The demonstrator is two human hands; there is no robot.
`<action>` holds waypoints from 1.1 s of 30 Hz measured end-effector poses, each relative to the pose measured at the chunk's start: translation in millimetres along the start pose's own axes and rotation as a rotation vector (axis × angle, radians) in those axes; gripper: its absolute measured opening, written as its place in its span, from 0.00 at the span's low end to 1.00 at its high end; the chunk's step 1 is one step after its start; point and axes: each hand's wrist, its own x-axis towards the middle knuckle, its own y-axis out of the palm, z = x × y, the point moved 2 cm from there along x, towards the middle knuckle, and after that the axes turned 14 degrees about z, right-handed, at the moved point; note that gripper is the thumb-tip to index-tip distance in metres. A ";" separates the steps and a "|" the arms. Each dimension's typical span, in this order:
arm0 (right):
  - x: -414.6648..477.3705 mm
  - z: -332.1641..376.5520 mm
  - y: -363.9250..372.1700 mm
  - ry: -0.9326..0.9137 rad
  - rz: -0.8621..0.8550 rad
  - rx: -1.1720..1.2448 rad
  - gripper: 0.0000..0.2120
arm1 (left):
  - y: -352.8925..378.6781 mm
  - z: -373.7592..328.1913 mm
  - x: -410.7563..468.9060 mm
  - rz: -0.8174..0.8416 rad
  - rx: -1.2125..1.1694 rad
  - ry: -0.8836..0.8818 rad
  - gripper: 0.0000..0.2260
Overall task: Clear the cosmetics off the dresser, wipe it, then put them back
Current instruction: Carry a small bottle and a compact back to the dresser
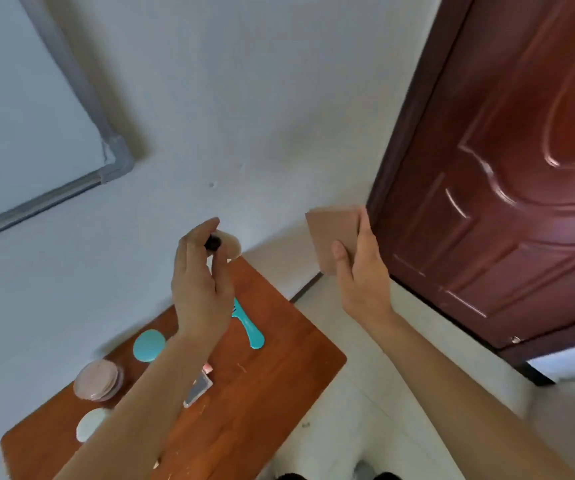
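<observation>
White wall and a red-brown door [508, 188] back a wooden dresser [244, 393]. On the dresser lie a teal comb [249, 329], a teal round case [148, 345], a pink puff stack [96, 380] and a white pad [89, 424]. Above the dresser, the left hand [201, 285] grips a small dark-tipped item; the right hand [360, 271] holds a tan flat case [333, 233] beside the door.

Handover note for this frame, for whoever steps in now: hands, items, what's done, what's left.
Left hand: raised, closed on a small dark-tipped item with a beige round piece.
Right hand: raised, gripping a flat brown card.
On the dresser: teal comb, teal round compact, pink pad stack, white oval piece, small clear case.
Done: cannot tell which phase this is.
Left: depends on phase; wiping not visible.
</observation>
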 end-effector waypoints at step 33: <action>-713.9 -243.1 -456.9 0.904 -1.442 -0.069 0.29 | 421.5 -645.7 -429.1 1.233 -0.701 0.924 0.20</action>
